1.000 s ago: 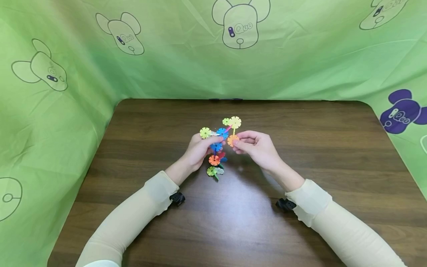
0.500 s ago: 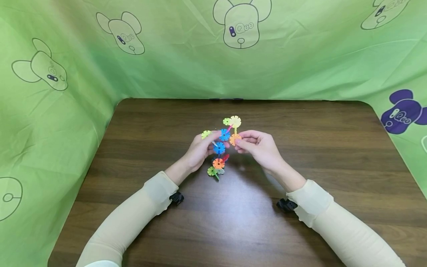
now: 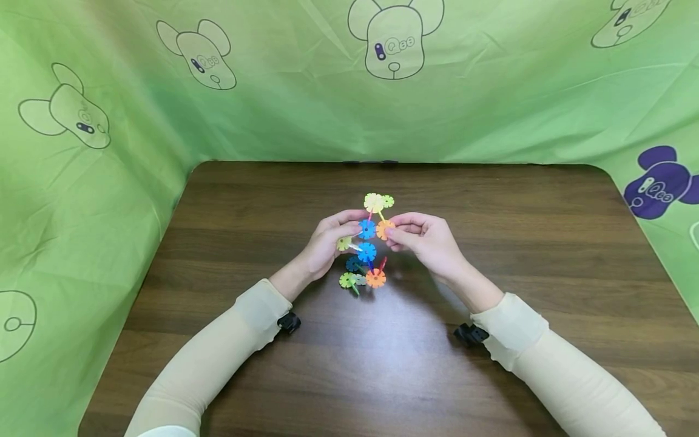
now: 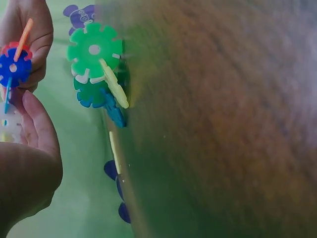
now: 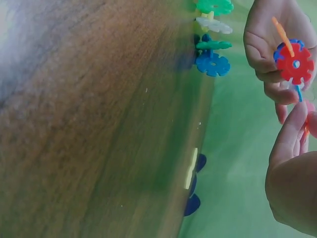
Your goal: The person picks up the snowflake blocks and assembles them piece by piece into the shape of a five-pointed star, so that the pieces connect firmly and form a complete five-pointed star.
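Note:
Near the middle of the table, both hands hold a chain of notched plastic snowflake discs. My left hand (image 3: 329,237) pinches a blue disc (image 3: 367,229) between thumb and fingers. My right hand (image 3: 423,240) pinches an orange disc (image 3: 384,230), close beside the blue one. A pale yellow disc (image 3: 374,203) tops the chain, joined by edge-on pink and yellow pieces. Below hang a second blue disc (image 3: 367,252), a dark blue connector and another orange disc (image 3: 375,278) with a red piece (image 3: 383,264). A lime disc (image 3: 343,244) sits by my left fingers.
On the table (image 3: 262,206) stands a separate cluster with a green disc (image 4: 95,47), a translucent disc (image 5: 214,26) and a blue disc (image 5: 212,64). A lime disc (image 3: 388,201) shows beside the pale yellow one. A green curtain (image 3: 306,109) surrounds the table's back and sides.
The chain has turned; its lower part swung down and right, and the pale yellow disc shifted left. My left fingers moved from lower on the chain to the upper blue disc. My right hand barely moved.

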